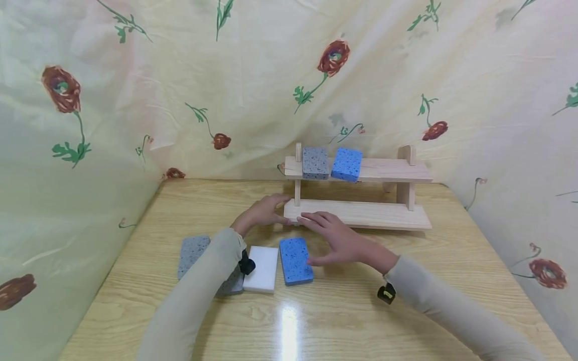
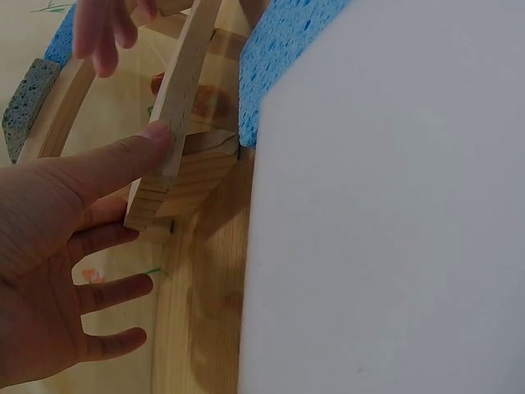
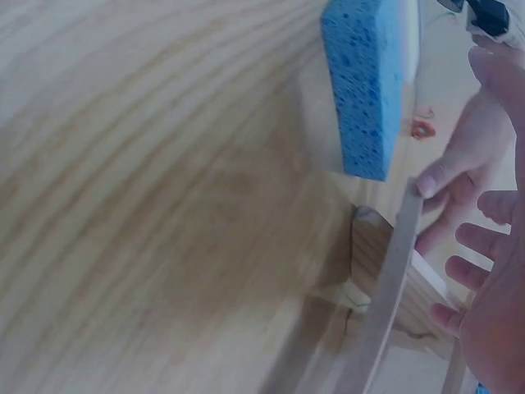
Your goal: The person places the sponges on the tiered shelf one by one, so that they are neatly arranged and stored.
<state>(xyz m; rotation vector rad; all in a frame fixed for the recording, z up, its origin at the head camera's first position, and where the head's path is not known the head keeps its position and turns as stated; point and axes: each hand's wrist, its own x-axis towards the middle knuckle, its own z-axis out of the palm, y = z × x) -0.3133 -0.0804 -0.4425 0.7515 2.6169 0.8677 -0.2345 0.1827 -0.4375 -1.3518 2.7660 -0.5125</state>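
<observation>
A two-tier wooden shelf (image 1: 377, 214) stands at the back of the table. My left hand (image 1: 263, 210) holds the left end of its lower board, with the thumb on the front edge and the index finger behind, as the left wrist view shows. My right hand (image 1: 343, 241) hovers in front of that board, its fingers loosely extended and holding nothing. Below the hands lies a blue sponge (image 1: 295, 261) on the table, near the right thumb. Left of it is a white sponge block (image 1: 262, 271), large in the left wrist view.
On the upper board sit a grey sponge (image 1: 315, 163) and another blue sponge (image 1: 346, 164). Two more grey sponges lie at the left: one (image 1: 193, 252) beside the left sleeve, another (image 1: 232, 284) partly hidden under it. Flowered cloth (image 1: 253, 90) hangs around the table.
</observation>
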